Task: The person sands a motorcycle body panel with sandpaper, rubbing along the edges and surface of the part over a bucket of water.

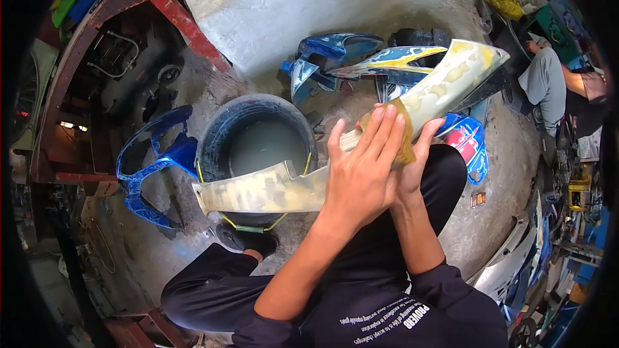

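A long, curved motorcycle fairing panel (271, 190), cream with worn yellowish and grey patches, lies across my lap and reaches up to the right. My left hand (361, 174) presses a brown piece of sandpaper (407, 145) onto its middle, fingers mostly straight and close together, little finger apart. My right hand (412, 171) cups the panel from the right and below, thumb up along its edge; its other fingers are mostly hidden. Behind the panel's left part stands a black bucket (209, 135) of cloudy water with a yellow-green handle.
A blue fairing frame (132, 190) lies left of the bucket. Blue, white and yellow fairings (329, 48) rest by the pale wall (322, 3). A blue-red panel (467, 148) lies right of my knee. Another person (548, 84) sits at right. A red metal frame (71, 90) stands left.
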A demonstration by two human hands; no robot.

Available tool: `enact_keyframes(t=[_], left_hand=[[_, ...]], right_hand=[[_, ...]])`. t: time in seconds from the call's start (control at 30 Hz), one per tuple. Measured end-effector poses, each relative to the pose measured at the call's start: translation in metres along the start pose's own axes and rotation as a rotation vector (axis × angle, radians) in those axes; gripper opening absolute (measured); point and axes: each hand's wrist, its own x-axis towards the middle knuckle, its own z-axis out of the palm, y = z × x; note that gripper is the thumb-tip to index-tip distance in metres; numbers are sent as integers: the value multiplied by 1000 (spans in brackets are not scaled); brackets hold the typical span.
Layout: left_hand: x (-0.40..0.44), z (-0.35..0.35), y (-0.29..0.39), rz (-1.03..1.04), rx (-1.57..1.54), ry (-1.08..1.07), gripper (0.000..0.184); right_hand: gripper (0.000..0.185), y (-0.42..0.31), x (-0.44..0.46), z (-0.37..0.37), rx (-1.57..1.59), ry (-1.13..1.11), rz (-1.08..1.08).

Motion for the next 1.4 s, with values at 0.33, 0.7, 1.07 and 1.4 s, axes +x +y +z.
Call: enact_keyframes(t=[0.33,0.7,1.07,1.4], left_hand=[[-85,-14,-13,-97,76,-153,74],[-106,-18,-24,-132,24,-105,57],[-46,-4,-4,-126,-31,30,61],[-84,-9,-11,-94,-75,-55,61]], right_hand=[[98,-6,-4,14,102,-208,156],[95,-9,1,8,101,-122,136],[94,-4,-1,6,102,-132,124],[94,-4,-2,6,71,-83,122]])
